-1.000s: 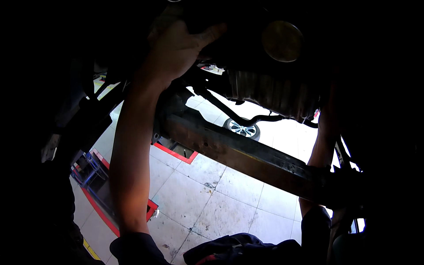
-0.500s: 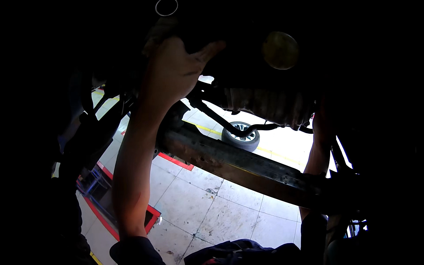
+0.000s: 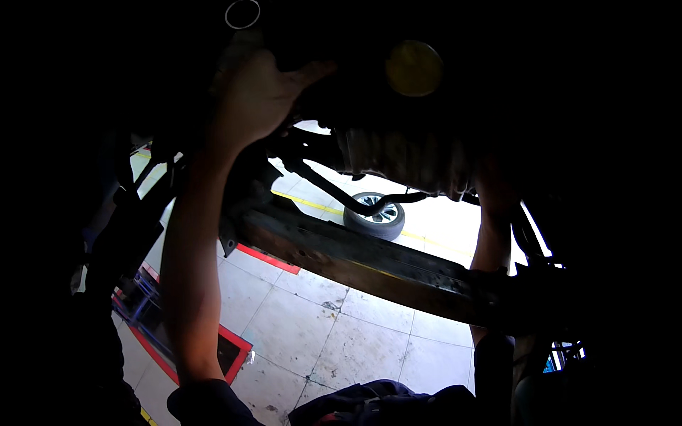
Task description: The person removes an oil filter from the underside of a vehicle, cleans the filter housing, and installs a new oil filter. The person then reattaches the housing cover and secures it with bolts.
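Note:
My left arm reaches up on the left into the dark underside of a vehicle. My left hand (image 3: 257, 99) is seen from its back and wrist side, with the thumb stretched out to the right and the other fingers fading into shadow. Nothing can be made out in its grasp. Over it is a pale ring-shaped edge (image 3: 242, 13); a round yellowish disc (image 3: 414, 68) lies to its right. My right forearm (image 3: 491, 241) passes behind a metal crossbeam (image 3: 355, 266) and goes up beside a ribbed dark part (image 3: 405, 156). Darkness hides the fingers of my right hand (image 3: 495, 186).
The crossbeam spans the space between my arms, with a bent dark bar (image 3: 330, 188) beyond it. Farther off, a wheel with a tyre (image 3: 374, 226) lies on the tiled floor (image 3: 284, 312). At lower left is a red-bordered dark area (image 3: 238, 355) on the floor.
The whole scene has shifted left and slightly up in the picture as my head moved. Both hands keep about the same places against the vehicle parts.

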`<state>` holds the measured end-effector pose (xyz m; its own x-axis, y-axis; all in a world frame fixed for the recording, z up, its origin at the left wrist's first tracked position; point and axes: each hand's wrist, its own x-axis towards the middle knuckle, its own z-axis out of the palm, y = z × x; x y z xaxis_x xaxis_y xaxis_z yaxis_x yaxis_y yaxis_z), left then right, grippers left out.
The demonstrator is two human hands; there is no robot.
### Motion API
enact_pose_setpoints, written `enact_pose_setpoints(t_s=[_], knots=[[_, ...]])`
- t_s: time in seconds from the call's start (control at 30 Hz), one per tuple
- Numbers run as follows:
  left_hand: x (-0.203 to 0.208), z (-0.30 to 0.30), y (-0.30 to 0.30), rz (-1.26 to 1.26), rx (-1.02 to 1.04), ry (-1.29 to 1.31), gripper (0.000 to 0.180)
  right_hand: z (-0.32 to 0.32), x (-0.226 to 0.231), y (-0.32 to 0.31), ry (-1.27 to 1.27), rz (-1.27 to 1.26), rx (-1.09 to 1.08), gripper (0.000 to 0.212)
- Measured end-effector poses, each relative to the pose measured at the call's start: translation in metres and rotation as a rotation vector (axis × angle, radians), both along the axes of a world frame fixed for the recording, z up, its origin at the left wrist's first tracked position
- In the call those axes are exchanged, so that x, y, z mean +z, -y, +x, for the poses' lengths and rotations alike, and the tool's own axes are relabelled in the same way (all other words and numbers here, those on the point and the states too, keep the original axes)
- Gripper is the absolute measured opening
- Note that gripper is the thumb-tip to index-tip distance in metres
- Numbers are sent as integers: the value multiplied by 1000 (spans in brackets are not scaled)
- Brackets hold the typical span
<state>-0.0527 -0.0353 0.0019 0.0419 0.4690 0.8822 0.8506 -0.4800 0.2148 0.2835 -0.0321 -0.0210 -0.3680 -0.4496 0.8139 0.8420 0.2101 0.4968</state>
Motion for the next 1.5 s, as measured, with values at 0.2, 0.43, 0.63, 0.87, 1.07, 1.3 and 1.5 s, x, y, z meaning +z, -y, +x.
enact_pose_setpoints(t_s=[0.2,0.43,0.63,0.87,1.07,1.3,1.5], knots=[[19,35,35,-54,279,68,65,4,-13,-17,-146,-249,204,44],[20,46,54,20,185,-11,75,-2,3,-19,-133,-101,119,31],[14,21,17,131,151,-89,69,-15,2,-15,-189,-218,279,30],[23,38,62,-47,454,-34,84,-20,-1,-16,-154,-265,330,32],[23,42,68,-261,406,-13,82,-11,0,-16,-156,-199,264,33],[-5,19,-3,350,35,-160,62,-1,-1,-16,-142,-192,256,26],[-3,6,5,334,249,-183,54,-12,2,-18,-127,-112,179,28]])
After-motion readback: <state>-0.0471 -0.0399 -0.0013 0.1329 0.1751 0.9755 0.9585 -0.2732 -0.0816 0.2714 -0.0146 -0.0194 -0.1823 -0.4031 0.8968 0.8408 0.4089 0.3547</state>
